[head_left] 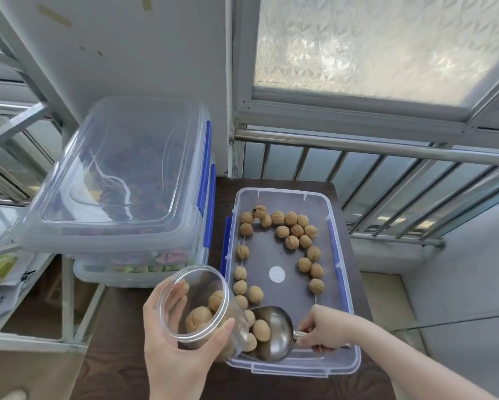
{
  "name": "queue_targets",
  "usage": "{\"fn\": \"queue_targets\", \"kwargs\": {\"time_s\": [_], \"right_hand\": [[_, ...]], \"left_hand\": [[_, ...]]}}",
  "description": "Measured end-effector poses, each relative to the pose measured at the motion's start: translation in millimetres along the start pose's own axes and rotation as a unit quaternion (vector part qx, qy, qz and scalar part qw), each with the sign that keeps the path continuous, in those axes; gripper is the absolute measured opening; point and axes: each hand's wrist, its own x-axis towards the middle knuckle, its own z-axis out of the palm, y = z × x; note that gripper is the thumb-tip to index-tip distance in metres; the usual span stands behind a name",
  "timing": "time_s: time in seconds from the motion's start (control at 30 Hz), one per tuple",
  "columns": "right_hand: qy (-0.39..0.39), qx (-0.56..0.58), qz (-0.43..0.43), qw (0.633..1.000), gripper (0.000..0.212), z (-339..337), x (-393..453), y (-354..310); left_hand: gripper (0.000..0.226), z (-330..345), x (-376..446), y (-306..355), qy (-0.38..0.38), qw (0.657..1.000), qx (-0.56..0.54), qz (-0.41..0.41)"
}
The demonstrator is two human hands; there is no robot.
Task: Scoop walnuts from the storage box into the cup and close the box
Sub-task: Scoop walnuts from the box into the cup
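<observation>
While the open storage box (pixel 333 223) sits on the dark table (pixel 121 368), we take it as our landmark: to its left stands a stack of closed clear containers with blue clips (pixel 121 180), and the top one may carry this box's lid, though we cannot tell. Inside the box, loose walnuts (pixel 291 218) ring the floor, mostly toward its far end. At its near left corner our left hand (pixel 173 350) is wrapped around the clear plastic cup (pixel 202 307), tilted, with a few walnuts inside. At its near end our right hand (pixel 326 327) is clamped on the metal scoop (pixel 274 333), which holds several walnuts. We judge scooping partly done; closing the box remains.
</observation>
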Motion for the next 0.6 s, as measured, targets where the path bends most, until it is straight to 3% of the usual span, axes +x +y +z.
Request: {"fn": "queue_targets", "kwargs": {"time_s": [0.27, 0.4, 0.6], "right_hand": [[0.025, 0.078, -0.056, 0.995, 0.032, 11, 7, -3], [0.033, 0.114, -0.083, 0.989, 0.042, 9, -6, -4], [0.049, 0.192, -0.113, 0.974, 0.032, 1, -31, 8]], "left_hand": [[0.094, -5, 3, 2, 0.008, 1.0, -0.001, -0.005], [0.094, -8, 7, 14, 0.02, 1.0, -0.009, 0.015], [0.098, -16, 18, 36, 0.022, 0.997, 0.04, 0.065]]}}
